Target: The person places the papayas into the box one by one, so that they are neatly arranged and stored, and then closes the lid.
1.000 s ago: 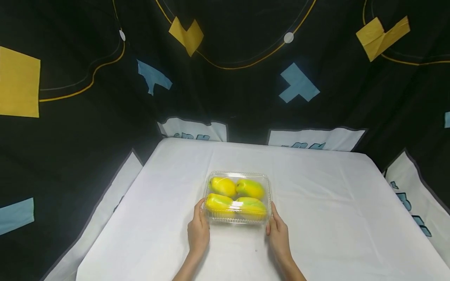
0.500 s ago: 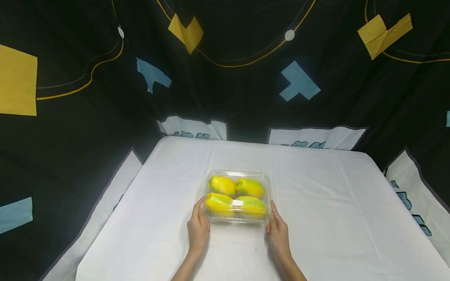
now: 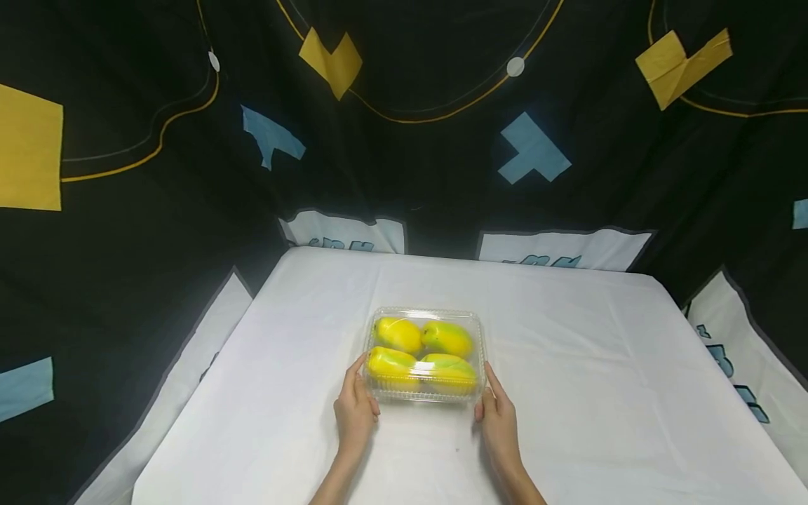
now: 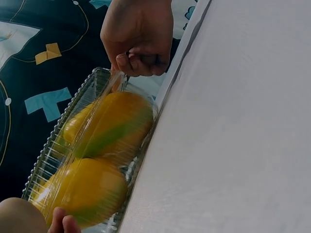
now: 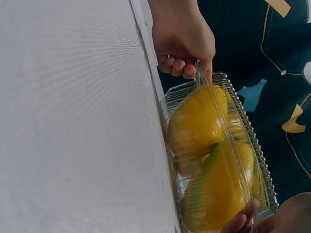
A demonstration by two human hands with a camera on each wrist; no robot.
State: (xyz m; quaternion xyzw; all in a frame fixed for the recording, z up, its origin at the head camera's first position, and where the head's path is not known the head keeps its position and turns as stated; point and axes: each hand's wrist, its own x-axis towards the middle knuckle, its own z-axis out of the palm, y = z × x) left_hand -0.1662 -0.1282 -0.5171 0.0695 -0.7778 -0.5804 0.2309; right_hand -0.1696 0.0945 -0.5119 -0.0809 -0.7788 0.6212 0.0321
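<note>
A clear plastic clamshell container (image 3: 424, 399) with a ribbed rim sits on the white-covered table, in the middle of the head view. Inside are several yellow-green mangoes (image 3: 447, 339) in two rows, under the transparent lid. My left hand (image 3: 355, 414) grips the container's left side near its front corner. On the opposite side my right hand (image 3: 500, 424) pinches the edge. The left wrist view shows the right hand's curled fingers (image 4: 127, 63) at the rim; the right wrist view shows the left hand's fingers (image 5: 180, 66) likewise. Whether the lid is fully snapped down, I cannot tell.
A white cloth (image 3: 568, 365) covers the table around the container. Dark curtains (image 3: 410, 175) with yellow and blue patches hang behind the table and at both sides, close to its edges.
Both hands keep their hold on the container, which stays in place on the table. Only the head view shifts very slightly.
</note>
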